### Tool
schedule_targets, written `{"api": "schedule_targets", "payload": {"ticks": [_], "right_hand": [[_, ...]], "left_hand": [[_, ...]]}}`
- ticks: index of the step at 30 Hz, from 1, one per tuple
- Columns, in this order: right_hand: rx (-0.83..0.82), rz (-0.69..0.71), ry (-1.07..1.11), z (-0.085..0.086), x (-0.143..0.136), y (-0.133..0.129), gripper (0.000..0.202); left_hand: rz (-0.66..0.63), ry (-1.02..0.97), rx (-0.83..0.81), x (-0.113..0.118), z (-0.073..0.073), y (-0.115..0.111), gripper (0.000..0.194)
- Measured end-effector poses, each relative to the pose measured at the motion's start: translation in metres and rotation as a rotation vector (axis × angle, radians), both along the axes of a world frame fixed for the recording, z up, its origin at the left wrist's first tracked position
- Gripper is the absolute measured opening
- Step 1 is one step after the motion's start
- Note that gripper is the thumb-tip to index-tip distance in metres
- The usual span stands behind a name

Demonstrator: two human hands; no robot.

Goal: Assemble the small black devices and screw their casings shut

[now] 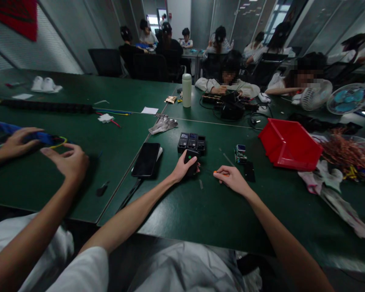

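Note:
My left hand [180, 168] is wrapped around a small black box-shaped device [195, 153] with a green dot on its face. In my right hand [235, 181] is a small orange-handled screwdriver [226, 175], pinched between the fingertips. Its thin shaft points left toward the device; whether the tip touches it I cannot tell. Just behind the device stands a black unit with three bays [191, 141]. To the right of it lie a small circuit board with a little screen [240, 154] and a flat black plate [249, 171].
Left of my hands lies a black phone [146, 159] with a cable. A co-worker's hands [68, 160] work on a blue-wrapped cable at the left. Farther off are a grey glove [163, 125], a pale green bottle [186, 90] and a red bin [287, 146]; copper wires [349, 152] lie at right.

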State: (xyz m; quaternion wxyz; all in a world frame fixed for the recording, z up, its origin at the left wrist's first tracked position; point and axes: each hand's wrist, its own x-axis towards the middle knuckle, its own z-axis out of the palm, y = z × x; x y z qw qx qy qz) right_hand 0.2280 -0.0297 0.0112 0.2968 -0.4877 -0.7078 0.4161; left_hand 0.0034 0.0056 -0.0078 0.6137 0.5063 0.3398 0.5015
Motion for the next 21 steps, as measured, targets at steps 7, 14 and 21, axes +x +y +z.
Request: {"api": "schedule_targets", "payload": {"ticks": [7,14,21], "right_hand": [[0.342,-0.080,-0.180,0.0024,-0.0011,-0.0015,0.026],[0.523,0.007,-0.337,0.0044,0.0017,-0.0051,0.019],[0.437,-0.015,-0.301,0.0041,0.0018,-0.0038,0.020]], "left_hand": [[-0.005,0.002,-0.009,0.0001,0.0002,-0.0008,0.045],[0.012,-0.015,-0.017,0.0006,0.0005,0.0000,0.044],[0.007,0.010,0.001,0.0002,0.0007,-0.0008,0.046]]}}
